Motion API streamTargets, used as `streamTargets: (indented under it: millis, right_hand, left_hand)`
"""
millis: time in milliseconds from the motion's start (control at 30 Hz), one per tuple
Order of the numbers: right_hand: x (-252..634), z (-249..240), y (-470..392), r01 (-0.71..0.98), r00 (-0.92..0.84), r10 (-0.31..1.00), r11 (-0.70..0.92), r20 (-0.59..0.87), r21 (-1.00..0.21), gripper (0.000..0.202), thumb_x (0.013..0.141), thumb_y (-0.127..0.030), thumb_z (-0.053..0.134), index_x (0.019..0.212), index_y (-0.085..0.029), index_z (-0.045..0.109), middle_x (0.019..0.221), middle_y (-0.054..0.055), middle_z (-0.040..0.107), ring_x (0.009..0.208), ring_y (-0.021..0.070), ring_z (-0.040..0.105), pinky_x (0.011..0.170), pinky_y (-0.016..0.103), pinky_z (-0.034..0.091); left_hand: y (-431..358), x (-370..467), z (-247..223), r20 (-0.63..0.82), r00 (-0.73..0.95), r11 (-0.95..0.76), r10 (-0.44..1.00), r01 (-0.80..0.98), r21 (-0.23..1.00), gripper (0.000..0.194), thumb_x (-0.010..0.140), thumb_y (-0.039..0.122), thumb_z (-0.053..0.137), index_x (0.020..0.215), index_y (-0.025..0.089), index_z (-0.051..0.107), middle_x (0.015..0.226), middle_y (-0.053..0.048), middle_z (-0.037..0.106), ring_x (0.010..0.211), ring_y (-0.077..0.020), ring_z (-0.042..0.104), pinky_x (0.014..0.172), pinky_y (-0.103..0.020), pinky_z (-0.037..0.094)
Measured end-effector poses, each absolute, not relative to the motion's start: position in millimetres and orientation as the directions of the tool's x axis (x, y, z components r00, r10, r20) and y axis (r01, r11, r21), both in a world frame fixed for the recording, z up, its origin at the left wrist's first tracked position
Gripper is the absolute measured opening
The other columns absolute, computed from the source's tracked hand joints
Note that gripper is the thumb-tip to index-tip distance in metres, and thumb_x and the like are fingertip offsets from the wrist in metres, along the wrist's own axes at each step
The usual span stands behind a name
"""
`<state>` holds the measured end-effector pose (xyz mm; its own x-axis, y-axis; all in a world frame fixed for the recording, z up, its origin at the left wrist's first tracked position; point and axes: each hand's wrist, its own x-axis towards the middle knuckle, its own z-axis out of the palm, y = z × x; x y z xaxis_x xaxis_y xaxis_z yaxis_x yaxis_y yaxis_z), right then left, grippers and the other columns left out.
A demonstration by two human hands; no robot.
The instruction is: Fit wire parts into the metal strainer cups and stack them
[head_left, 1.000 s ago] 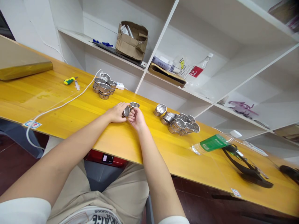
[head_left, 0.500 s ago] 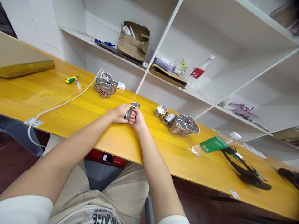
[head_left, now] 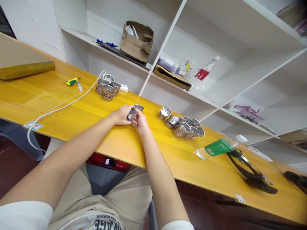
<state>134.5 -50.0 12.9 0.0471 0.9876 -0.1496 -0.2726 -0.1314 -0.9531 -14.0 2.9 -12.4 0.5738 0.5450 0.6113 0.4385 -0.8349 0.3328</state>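
Strainer cup (head_left: 130,114) pinched between left hand (head_left: 122,115), right hand (head_left: 140,122)

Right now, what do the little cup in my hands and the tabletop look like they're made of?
The cup, held between left hand and right hand, looks like thin polished metal, probably stainless steel: silvery, mirror-bright, like the perforated ones in the pile. The tabletop looks like glossy yellow wood or laminate: plank lines and sheen show, but which is unclear.

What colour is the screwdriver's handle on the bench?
Green and yellow handle on the screwdriver, head view.
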Motion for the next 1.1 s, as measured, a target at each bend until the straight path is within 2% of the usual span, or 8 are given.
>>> streamTargets:
  millis: [133,200,333,533,667,767,867,1100]
  right_hand:
    - [139.4,4.6,-44.9,0.163,0.342,0.921,0.134,0.184,-0.977,0.024,0.077,-0.026,0.077,0.070,-0.022,0.055,0.065,-0.006,0.057,0.057,0.0081,0.049,0.052,0.018,0.037]
    - [143.7,0.7,-42.0,0.261,0.377,0.891,0.161,0.254,-0.952,0.025,0.073,-0.025,0.081,0.074,-0.022,0.057,0.069,-0.006,0.060,0.065,0.0091,0.054,0.059,0.018,0.041]
    - [147.6,-2.6,-39.9,0.157,0.290,0.945,0.106,0.148,-0.982,0.030,0.077,-0.034,0.079,0.071,-0.023,0.052,0.060,-0.008,0.056,0.054,0.0086,0.049,0.053,0.020,0.039]
    - [145.7,5.2,-44.3,-0.018,0.259,0.965,0.046,0.040,-0.999,0.039,0.077,-0.031,0.080,0.069,-0.024,0.043,0.050,-0.009,0.050,0.045,0.0074,0.043,0.042,0.019,0.030]
    - [157.3,14.9,-46.1,-0.091,0.373,0.925,0.121,0.079,-0.989,0.047,0.077,-0.041,0.084,0.071,-0.025,0.041,0.051,-0.010,0.047,0.044,0.0072,0.042,0.040,0.018,0.027]
    - [170.9,24.8,-43.8,-0.133,0.514,0.852,0.191,0.097,-0.973,0.049,0.080,-0.048,0.081,0.072,-0.025,0.038,0.053,-0.010,0.046,0.043,0.0065,0.041,0.039,0.018,0.027]
    - [180.0,35.7,-32.2,-0.129,0.562,0.823,0.191,0.087,-0.973,0.045,0.084,-0.047,0.077,0.072,-0.025,0.040,0.055,-0.009,0.049,0.043,0.0062,0.042,0.038,0.017,0.027]
    - [180.3,34.7,17.7,0.078,0.461,0.887,-0.011,0.027,-0.997,0.030,0.082,-0.037,0.076,0.070,-0.024,0.052,0.055,-0.005,0.054,0.043,0.0108,0.044,0.038,0.021,0.029]
  left_hand:
    - [1.4,-14.8,-12.0,0.629,0.510,-0.806,0.586,0.448,0.388,0.071,0.067,0.023,0.074,0.133,0.018,0.048,0.128,-0.014,0.065,0.123,-0.0325,0.064,0.109,-0.045,0.051]
    - [-0.2,-14.2,-11.4,0.628,0.484,-0.789,0.610,0.448,0.420,0.073,0.067,0.023,0.073,0.134,0.017,0.048,0.131,-0.014,0.065,0.124,-0.0318,0.064,0.110,-0.044,0.050]
    - [-3.3,-13.3,-9.9,0.618,0.459,-0.766,0.639,0.454,0.455,0.074,0.069,0.025,0.074,0.137,0.017,0.047,0.134,-0.014,0.065,0.126,-0.0311,0.064,0.111,-0.043,0.051]
    - [-6.0,-15.4,-9.4,0.606,0.473,-0.767,0.640,0.442,0.465,0.081,0.075,0.039,0.079,0.144,0.017,0.044,0.141,-0.016,0.062,0.131,-0.0316,0.062,0.114,-0.044,0.049]
    - [-3.3,-19.4,-10.5,0.605,0.462,-0.761,0.648,0.420,0.495,0.089,0.079,0.049,0.078,0.151,0.018,0.037,0.145,-0.016,0.059,0.131,-0.0307,0.061,0.113,-0.045,0.049]
    - [2.1,-23.1,-12.6,0.608,0.430,-0.742,0.667,0.456,0.491,0.072,0.089,0.051,0.066,0.147,0.018,0.041,0.138,-0.015,0.062,0.128,-0.0299,0.061,0.113,-0.048,0.048]
    - [8.7,-25.9,-15.6,0.588,0.393,-0.700,0.707,0.507,0.503,0.055,0.095,0.049,0.056,0.139,0.017,0.048,0.133,-0.016,0.063,0.126,-0.0304,0.061,0.113,-0.050,0.048]
    - [17.7,-27.1,-23.3,0.540,0.348,-0.633,0.767,0.550,0.544,0.046,0.096,0.047,0.053,0.131,0.016,0.053,0.129,-0.016,0.065,0.122,-0.0304,0.062,0.110,-0.050,0.049]
